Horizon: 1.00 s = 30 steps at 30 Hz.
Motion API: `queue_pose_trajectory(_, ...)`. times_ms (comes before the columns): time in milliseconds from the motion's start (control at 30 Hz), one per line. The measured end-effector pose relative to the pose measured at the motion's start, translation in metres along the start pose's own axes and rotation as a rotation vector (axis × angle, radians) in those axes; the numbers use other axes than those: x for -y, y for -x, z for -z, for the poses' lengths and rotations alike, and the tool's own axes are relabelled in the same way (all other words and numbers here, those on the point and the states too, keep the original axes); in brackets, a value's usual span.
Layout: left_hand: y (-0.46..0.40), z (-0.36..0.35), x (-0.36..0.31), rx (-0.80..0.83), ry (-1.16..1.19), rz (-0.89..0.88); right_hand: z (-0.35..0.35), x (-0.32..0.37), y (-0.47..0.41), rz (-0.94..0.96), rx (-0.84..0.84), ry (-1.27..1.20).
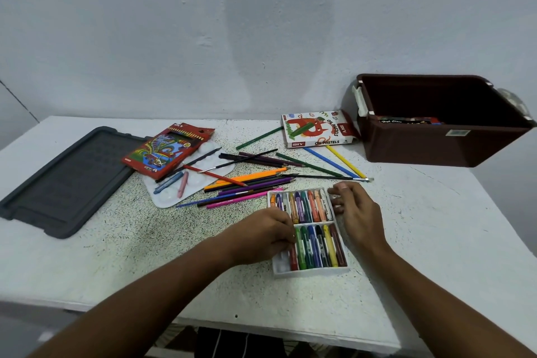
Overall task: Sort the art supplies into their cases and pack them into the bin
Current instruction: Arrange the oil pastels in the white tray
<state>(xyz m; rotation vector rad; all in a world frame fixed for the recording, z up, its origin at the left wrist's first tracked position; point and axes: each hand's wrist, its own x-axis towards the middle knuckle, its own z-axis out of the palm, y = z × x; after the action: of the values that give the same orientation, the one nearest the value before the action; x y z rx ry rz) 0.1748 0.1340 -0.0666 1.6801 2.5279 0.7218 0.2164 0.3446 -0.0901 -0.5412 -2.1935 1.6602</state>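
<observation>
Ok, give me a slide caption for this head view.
Both hands, left hand and right hand, settle oil pastels into their white tray, loose pencils beside it.

pastel box (318,129) reads "diy oil pastels"

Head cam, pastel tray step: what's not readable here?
- Left hand fingertips: curled over the pastel tray, grip unclear.
- Tray's left slots: covered by that hand.
- Bin contents: dark, mostly behind its wall.
- Round object behind bin: blurred, at the frame edge.
</observation>
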Motion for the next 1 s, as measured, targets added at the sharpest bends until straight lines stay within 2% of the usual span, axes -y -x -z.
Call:
queue_pose_trajectory(167,0.001,0.000,0.006,-0.017,-0.001,0.038,0.001,0.000,0.001,0.001,0.010,0.007)
queue_pose_trajectory(333,0.013,0.011,0.037,-0.366,-0.154,0.314,0.001,0.001,0.001,-0.001,0.009,0.010)
queue_pose_trajectory(400,0.019,0.022,0.058,-0.430,-0.229,0.455,0.001,0.001,0.001,0.002,0.006,0.014)
queue_pose_trajectory(533,0.038,0.041,0.099,-0.440,-0.319,0.749,0.000,0.000,0.001,0.002,0.007,0.023)
queue_pose_trajectory(700,0.058,0.051,0.124,-0.379,-0.421,0.983,-0.001,0.001,0.001,0.001,0.004,0.038)
queue_pose_trajectory(1000,0.058,0.055,0.131,-0.325,-0.436,1.057,-0.002,0.000,-0.001,0.015,0.009,0.054)
